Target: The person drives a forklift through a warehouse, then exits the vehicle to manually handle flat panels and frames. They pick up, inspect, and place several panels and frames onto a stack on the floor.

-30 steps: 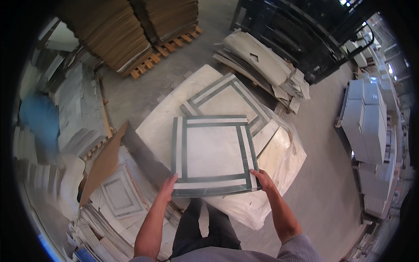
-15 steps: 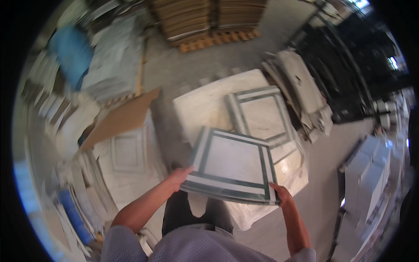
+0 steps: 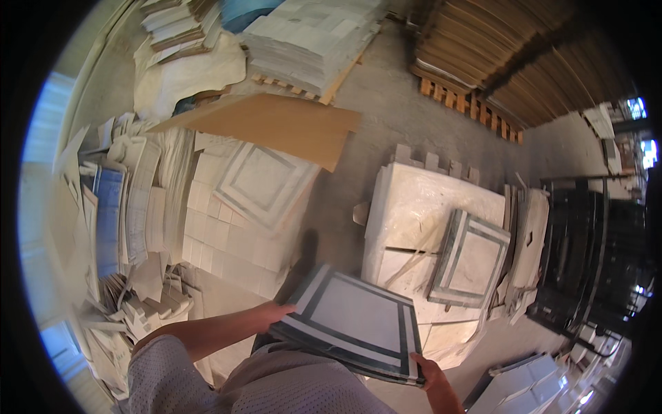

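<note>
A large square white tile panel with dark green border bands [image 3: 355,310] is held slanted in front of my body. Its edge looks thick; I cannot tell whether it is one piece or several stacked. My left hand [image 3: 277,314] grips its left corner, thumb on top. At the near right corner, my right hand [image 3: 431,376] is closed on the edge, fingers hidden underneath. A similar banded pile of panels [image 3: 472,259] lies on a plastic-wrapped pallet load [image 3: 434,193] to the right. On the left, a low stack of pale tiles [image 3: 224,238] carries another banded panel [image 3: 262,178].
A brown cardboard sheet [image 3: 276,124] juts over the left stack's far side. Farther back stand a grey block pallet [image 3: 310,41] and tall brown stacks on a wooden pallet [image 3: 476,114]. Scrap cardboard [image 3: 148,290] crowds the left; a black metal rack [image 3: 579,255] stands right.
My view has swung left, bringing the left tile stack nearer the middle. The held panel has moved away from the wrapped pallet toward the left stack, still in both hands.
</note>
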`<state>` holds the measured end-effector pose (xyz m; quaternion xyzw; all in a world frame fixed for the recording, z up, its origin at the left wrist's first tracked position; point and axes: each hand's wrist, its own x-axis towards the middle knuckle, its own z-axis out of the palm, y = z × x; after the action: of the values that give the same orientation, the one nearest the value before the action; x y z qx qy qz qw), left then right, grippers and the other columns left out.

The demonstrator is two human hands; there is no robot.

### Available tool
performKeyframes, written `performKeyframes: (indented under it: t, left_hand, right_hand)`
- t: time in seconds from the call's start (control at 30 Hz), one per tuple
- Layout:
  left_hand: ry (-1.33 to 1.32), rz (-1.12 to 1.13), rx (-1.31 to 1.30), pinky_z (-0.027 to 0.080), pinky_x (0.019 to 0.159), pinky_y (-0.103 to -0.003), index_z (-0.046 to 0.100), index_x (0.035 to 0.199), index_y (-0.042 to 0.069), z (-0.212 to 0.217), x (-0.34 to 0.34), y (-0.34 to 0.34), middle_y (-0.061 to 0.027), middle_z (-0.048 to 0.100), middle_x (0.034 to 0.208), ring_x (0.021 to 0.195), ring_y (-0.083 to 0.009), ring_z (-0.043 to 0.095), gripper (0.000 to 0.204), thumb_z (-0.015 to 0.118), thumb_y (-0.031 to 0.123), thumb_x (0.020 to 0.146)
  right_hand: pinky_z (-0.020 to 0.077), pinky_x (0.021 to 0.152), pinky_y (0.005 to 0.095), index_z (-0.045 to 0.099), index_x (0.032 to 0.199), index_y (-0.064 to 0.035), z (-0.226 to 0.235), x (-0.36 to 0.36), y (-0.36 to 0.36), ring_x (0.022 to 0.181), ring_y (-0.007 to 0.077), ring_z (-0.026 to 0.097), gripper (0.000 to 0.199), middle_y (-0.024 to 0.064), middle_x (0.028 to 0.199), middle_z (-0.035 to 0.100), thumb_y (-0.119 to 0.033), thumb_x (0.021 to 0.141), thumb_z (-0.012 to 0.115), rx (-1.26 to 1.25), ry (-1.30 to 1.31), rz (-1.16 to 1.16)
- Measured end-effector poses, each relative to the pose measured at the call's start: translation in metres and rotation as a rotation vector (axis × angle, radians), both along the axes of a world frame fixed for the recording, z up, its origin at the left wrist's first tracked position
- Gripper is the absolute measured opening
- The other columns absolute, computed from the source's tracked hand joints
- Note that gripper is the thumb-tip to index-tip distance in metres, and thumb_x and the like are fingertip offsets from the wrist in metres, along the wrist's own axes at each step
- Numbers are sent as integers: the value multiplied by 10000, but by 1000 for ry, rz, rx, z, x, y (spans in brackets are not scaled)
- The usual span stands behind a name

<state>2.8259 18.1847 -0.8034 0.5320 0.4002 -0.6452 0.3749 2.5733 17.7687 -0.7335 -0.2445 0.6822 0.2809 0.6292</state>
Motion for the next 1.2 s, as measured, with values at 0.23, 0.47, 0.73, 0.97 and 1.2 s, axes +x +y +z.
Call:
performKeyframes:
  t: [0.23,0.47,0.73,0.97,1.2]
  left_hand:
    - [-53,81,188,521,787,-422,662,1114,-58,40,39,94,-184,668,1110,961,-277,665,588,682,477,869]
    - [-334,163,92,495,749,-452,663,1155,42,-55,73,216,-136,647,1107,977,-271,639,541,658,502,870]
    - [-481,626,293,459,909,-505,602,1292,26,-150,132,288,-192,585,1264,1164,-305,559,657,647,536,880]
    - [-687,867,239,506,903,-378,675,1126,4,-257,136,256,-147,703,1055,985,-240,664,605,582,573,941]
    - [-644,858,285,472,848,-383,605,1246,-12,-325,100,172,-109,642,1123,982,-208,589,606,478,525,995]
  right_hand:
    - [593,750,381,661,1094,51,-11,149,55,835,256,717,359,138,981,725,-273,939,666,61,-30,310]
    - [576,810,362,677,1118,46,-117,327,118,892,238,715,427,131,1041,729,-322,904,708,65,-257,672]
    - [470,885,425,648,1189,-13,-245,538,222,1030,245,608,582,96,1141,659,-484,852,707,9,-531,1042]
    - [445,943,397,590,1263,74,-340,612,253,1080,262,600,694,160,1211,645,-483,862,688,-101,-765,1245]
    - [445,978,384,564,1299,77,-378,616,225,1108,264,610,682,171,1213,651,-445,877,685,-277,-633,1402]
